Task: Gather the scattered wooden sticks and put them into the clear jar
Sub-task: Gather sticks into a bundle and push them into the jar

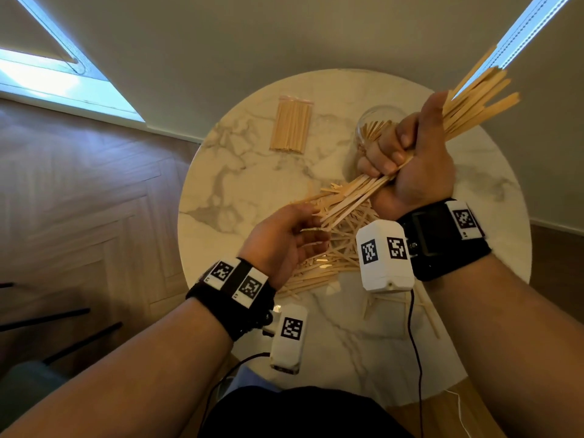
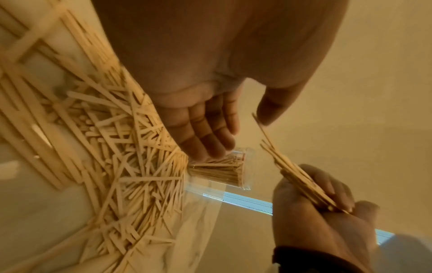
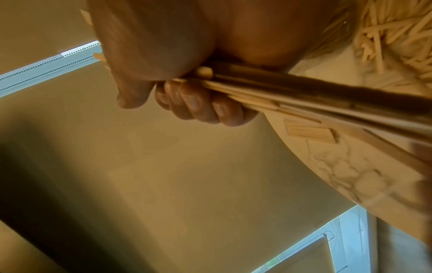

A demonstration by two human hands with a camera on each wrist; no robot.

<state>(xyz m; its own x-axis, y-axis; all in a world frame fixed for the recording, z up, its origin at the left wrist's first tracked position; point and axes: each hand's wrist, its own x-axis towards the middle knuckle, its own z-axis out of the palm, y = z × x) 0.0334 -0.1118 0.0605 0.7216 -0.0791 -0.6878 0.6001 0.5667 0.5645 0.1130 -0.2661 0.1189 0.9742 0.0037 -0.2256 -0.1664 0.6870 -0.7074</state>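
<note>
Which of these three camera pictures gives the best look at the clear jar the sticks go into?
The left wrist view: the clear jar shows its wall and the wooden sticks inside it, beyond the left hand. In the head view the right hand covers most of it. The right wrist view does not show it.

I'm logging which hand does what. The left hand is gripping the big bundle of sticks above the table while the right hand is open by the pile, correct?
Hands are swapped. The head view shows the right hand gripping the bundle of sticks above the table, while the left hand is open by the pile.
</note>
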